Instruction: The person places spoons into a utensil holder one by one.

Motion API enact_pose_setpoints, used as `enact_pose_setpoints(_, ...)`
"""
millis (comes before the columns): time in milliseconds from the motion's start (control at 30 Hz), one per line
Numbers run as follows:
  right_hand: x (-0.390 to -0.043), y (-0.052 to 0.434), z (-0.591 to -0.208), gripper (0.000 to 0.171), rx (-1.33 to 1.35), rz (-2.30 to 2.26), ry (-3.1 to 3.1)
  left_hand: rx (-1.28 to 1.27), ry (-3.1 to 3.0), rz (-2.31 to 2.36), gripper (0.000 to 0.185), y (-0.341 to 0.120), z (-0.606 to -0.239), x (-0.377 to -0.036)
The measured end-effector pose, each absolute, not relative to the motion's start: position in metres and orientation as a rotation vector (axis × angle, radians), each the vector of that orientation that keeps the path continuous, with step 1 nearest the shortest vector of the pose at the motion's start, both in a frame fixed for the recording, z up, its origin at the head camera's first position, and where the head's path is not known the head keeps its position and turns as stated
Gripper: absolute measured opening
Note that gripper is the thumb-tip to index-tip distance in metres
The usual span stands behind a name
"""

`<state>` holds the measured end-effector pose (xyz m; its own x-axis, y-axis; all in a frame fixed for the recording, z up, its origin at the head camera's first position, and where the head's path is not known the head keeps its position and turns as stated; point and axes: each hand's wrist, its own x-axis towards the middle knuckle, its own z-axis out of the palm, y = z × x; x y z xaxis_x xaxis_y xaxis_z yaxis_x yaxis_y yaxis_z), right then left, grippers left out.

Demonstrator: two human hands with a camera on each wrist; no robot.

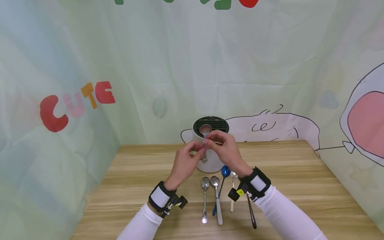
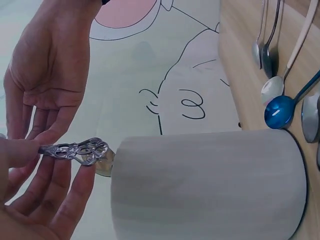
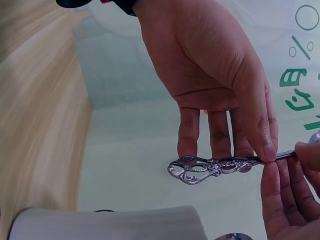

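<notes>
spoon (image 3: pixel 215 166), small, metal, ornate pierced handle, hangs between both hands over the white holder (image 1: pixel 210 156). likely light, stiff, a bit slick; best pinched at the flat stem. left hand (image 1: pixel 186 161) and right hand (image 1: pixel 225 146) each pinch it with fingertips. five more spoons (image 1: pixel 217 196) lie on the table (image 1: pixel 300 186).
</notes>
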<state>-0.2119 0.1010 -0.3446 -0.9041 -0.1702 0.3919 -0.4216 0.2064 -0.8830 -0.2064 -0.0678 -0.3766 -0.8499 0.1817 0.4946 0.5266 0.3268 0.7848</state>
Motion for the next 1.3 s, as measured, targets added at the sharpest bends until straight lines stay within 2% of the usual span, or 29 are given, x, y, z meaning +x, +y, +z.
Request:
enact_pose_setpoints(533,-0.228,0.110,-0.312,0.011,0.662,1.680,-2.264,-0.750,-2.225,-1.443,0.012,-0.061,-0.346,-0.228)
enact_pose_setpoints(1300,-0.258,0.115,-0.284,0.019,0.594,1.609,-2.260,-0.717,-2.185,-1.439,0.017,-0.049,-0.319,-0.256)
